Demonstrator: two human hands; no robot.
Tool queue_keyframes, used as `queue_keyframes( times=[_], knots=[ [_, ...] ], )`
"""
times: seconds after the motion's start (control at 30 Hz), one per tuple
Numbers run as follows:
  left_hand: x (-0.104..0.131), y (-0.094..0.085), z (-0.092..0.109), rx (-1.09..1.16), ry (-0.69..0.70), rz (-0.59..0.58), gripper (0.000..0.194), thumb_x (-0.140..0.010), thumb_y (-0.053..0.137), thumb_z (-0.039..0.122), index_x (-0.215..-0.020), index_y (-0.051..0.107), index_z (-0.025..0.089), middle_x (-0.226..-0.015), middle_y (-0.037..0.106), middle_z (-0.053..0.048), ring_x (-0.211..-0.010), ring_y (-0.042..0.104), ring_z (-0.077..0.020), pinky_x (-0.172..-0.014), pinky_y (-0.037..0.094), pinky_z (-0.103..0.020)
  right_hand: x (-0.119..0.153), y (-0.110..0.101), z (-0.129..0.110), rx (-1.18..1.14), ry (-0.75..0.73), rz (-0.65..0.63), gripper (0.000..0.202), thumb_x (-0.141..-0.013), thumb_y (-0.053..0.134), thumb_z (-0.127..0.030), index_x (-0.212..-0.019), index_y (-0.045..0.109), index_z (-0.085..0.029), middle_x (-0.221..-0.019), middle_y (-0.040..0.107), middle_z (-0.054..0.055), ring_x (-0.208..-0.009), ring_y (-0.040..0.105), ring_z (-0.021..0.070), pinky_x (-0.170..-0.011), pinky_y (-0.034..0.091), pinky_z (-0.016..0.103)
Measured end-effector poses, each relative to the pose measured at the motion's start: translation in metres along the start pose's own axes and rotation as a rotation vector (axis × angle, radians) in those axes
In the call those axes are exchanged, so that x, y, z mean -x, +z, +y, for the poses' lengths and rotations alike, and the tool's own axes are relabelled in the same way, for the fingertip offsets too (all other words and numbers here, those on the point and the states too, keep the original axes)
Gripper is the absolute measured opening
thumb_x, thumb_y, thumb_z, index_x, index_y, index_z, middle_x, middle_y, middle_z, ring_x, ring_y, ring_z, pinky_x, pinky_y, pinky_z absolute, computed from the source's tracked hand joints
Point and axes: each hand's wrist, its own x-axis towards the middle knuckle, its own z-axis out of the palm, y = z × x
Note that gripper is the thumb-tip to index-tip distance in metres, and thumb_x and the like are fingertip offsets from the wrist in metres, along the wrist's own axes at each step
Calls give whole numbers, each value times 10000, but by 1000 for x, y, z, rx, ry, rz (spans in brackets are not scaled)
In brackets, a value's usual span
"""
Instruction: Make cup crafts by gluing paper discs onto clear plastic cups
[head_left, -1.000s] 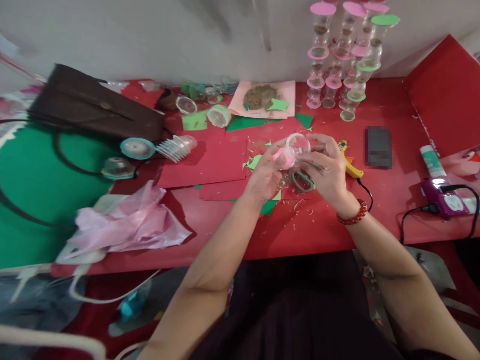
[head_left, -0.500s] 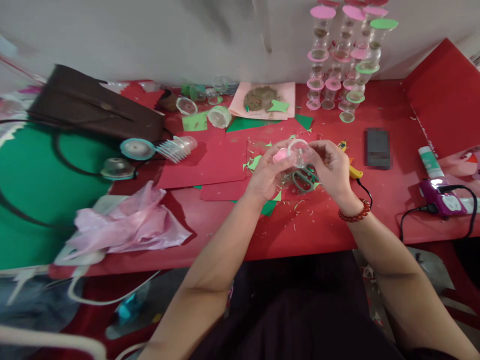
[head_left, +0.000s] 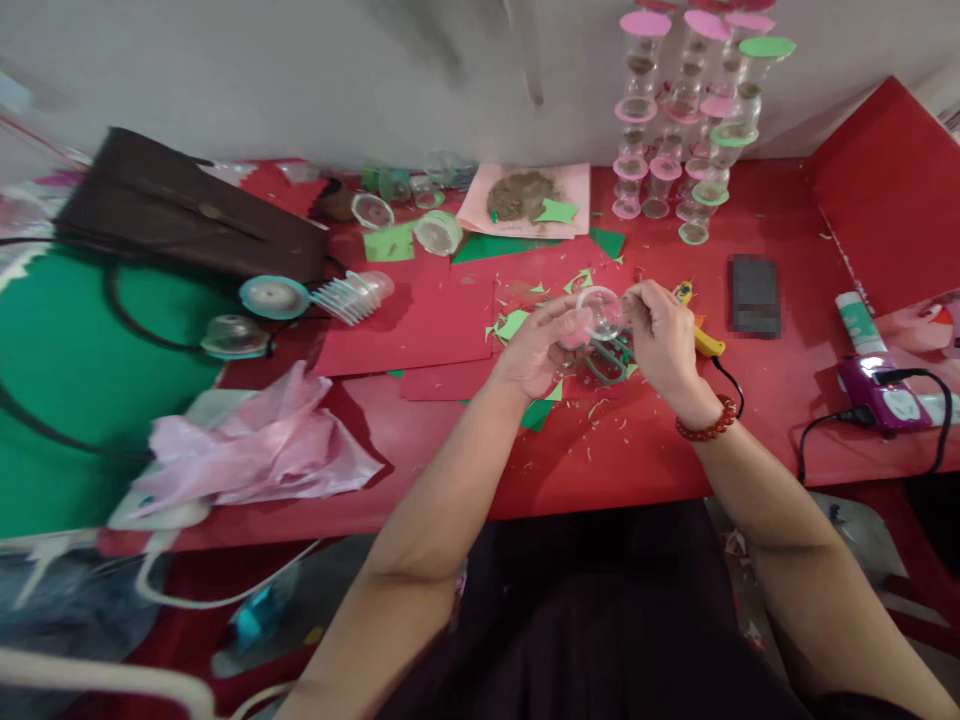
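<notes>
A clear plastic cup (head_left: 601, 314) with a pale rim is tilted above the table, its mouth turned up toward me. My left hand (head_left: 536, 348) is closed on it from the left, and a pink round piece (head_left: 574, 330) shows by the fingers and the cup. At the right side of the rim, my right hand (head_left: 664, 340) has thumb and fingers pinched together; what lies between them is too small to tell. Green-handled scissors (head_left: 609, 362) lie beneath the cup, partly hidden by it. A yellow tool with a cord (head_left: 709, 342) lies just beyond my right hand.
Stacked cup towers (head_left: 634, 165) stand at the back right. Around the work lie red paper sheets (head_left: 420, 320), green scraps, a pink sheet (head_left: 581, 185) bearing brown material, and nested cups (head_left: 352, 298). A dark bag (head_left: 195, 210), pink plastic bag (head_left: 262, 450) and purple power socket (head_left: 885, 392) flank them.
The cup has turned so its open rim faces me more. My right hand has drawn slightly away from the cup's middle to its right edge, fingers pinched.
</notes>
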Motion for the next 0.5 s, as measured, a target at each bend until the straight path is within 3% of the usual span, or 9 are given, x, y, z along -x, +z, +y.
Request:
queue_keyframes(
  times=[0.17,0.37,0.5],
  knots=[
    [7,10,11,7,-74,20,521,-668,909,508,-1098,788,240,-1118,796,-75,-892,740,-206,-650,575,-255,-2,-3,-3,-76,68,-33,244,-1023,509,-221,-780,502,-244,-719,591,-12,-677,555,136,-700,443,287],
    [9,13,16,-55,-123,-3,489,-658,873,497,-1065,810,234,-952,782,-75,-731,665,-177,-500,405,-228,-3,-4,-5,-98,114,-31,251,-1028,519,-246,-779,485,-245,-712,578,-19,-678,546,131,-698,432,280],
    [8,13,15,-55,-132,-8,460,-642,878,492,-1026,813,246,-961,778,-70,-714,644,-164,-502,389,-230,-3,-5,-6,-68,107,-28,246,-1022,511,-234,-778,493,-242,-727,587,-12,-697,552,136,-711,434,282]
  ],
)
